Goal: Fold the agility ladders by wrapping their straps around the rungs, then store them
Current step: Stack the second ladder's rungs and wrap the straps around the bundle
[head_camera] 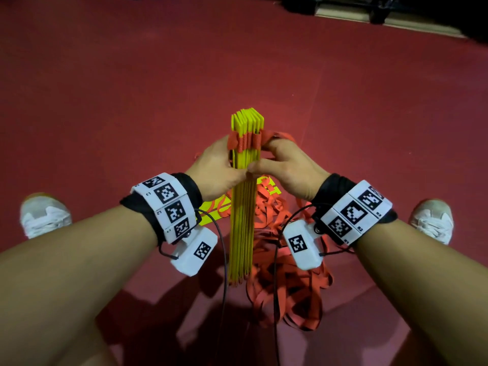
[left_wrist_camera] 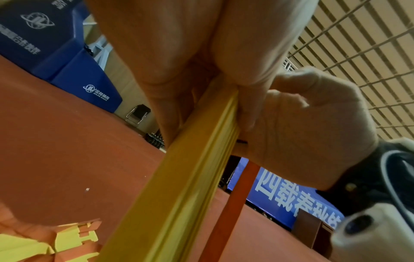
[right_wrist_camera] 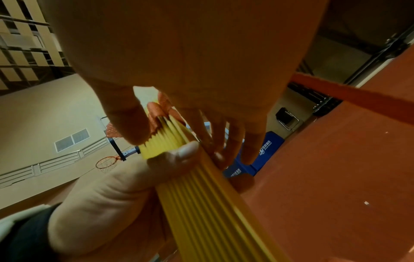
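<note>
The yellow rungs (head_camera: 244,180) stand gathered on edge in one stack between the feet, lower end on the red floor (head_camera: 132,88), and both hands clamp them so they cannot fan apart: the left hand (head_camera: 217,167) curls round one side, the right hand (head_camera: 286,169) round the other. The head view shows orange straps (head_camera: 287,273) heaped below. Only the right wrist view shows a strap (right_wrist_camera: 349,94) apparently drawn taut past that hand.
</note>
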The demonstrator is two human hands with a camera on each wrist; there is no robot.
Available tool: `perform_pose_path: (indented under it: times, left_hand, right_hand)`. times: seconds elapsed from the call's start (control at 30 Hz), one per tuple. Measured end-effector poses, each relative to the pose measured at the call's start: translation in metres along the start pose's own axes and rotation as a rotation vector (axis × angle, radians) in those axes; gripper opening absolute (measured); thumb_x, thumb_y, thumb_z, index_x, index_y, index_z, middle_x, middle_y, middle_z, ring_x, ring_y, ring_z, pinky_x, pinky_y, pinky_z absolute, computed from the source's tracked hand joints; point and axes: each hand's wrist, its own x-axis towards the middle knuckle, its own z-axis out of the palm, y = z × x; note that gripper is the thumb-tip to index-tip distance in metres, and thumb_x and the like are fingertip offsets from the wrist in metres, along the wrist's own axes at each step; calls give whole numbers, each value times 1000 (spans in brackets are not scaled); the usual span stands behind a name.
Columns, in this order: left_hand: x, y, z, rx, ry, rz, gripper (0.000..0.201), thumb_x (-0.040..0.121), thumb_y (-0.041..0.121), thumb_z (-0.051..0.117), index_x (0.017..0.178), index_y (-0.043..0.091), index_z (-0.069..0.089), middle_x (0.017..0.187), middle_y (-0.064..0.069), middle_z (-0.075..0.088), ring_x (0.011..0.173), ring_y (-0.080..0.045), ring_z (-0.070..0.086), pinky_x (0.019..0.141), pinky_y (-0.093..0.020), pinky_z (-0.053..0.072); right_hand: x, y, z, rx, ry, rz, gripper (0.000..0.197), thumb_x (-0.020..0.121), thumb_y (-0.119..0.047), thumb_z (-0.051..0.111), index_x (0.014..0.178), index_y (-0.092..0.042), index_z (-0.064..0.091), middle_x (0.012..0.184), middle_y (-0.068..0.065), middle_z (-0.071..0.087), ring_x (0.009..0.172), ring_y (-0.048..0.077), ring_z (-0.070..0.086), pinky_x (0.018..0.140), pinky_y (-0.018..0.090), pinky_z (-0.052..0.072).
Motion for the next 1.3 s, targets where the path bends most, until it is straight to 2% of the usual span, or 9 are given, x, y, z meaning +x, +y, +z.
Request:
perform_pose_path:
  times: [0.17,0.33,0.47,0.57,0.7,0.87,1.0,1.17,1.3]
  left_hand:
    - [2,3,-2,-181,140,-92,17,75,18,70,74,35,68,64,22,64,63,7,56,68,-18,45]
    - [0,3,5,-213,230,-164,16,61,18,68,71,30,70,73,7,64,68,-10,56,73,-29,51]
    - [-2,4,16,-221,195,-210,25,67,2,74,73,20,59,61,8,56,55,-9,48,57,-21,42]
    - [-2,6,18,-187,188,-225,26,68,1,72,66,23,58,52,12,51,50,-8,44,52,-19,37]
    - [1,10,21,-225,165,-263,19,54,12,65,70,3,58,65,-2,53,60,-15,46,60,-29,39]
    - [3,17,19,-290,158,-335,16,51,5,63,57,2,48,66,-8,38,64,-19,31,57,-38,26]
    - [0,14,22,-367,122,-355,26,42,8,64,65,6,52,71,-10,36,68,-23,30,58,-42,27]
    - [2,3,20,-431,27,-253,42,51,27,82,82,1,72,85,-13,67,83,-22,63,86,-48,54]
    - [1,4,15,-378,4,-213,24,58,20,82,75,7,72,78,-11,63,76,-19,59,75,-38,49]
  right_hand:
    - [-2,0,-5,22,117,70,60,81,-39,71,130,-4,63,138,8,60,118,9,60,105,34,48]
    - [-2,0,-6,81,320,26,35,88,-39,62,70,-12,74,73,14,74,67,25,73,62,37,55]
    - [-2,-1,-3,-22,426,-25,54,92,-38,62,45,-11,54,46,16,56,40,19,45,50,30,34]
    - [2,0,-1,16,486,-63,51,85,-34,62,47,-6,41,48,23,40,47,24,31,49,36,26]
    - [3,-6,1,46,520,-165,14,74,-31,59,72,-23,47,65,0,44,61,13,38,57,32,33]
    - [7,-6,0,164,461,-178,40,80,-40,51,111,-15,58,107,6,59,96,11,53,85,25,42]
    - [9,-1,4,44,333,-113,67,98,-57,43,95,8,60,79,15,54,78,17,46,73,50,44]
    - [6,0,2,3,368,-154,62,97,-48,40,83,7,63,72,5,45,71,11,40,68,38,34]
    - [0,-1,4,104,247,-99,74,96,-61,45,93,12,61,75,8,50,71,17,43,61,45,35]
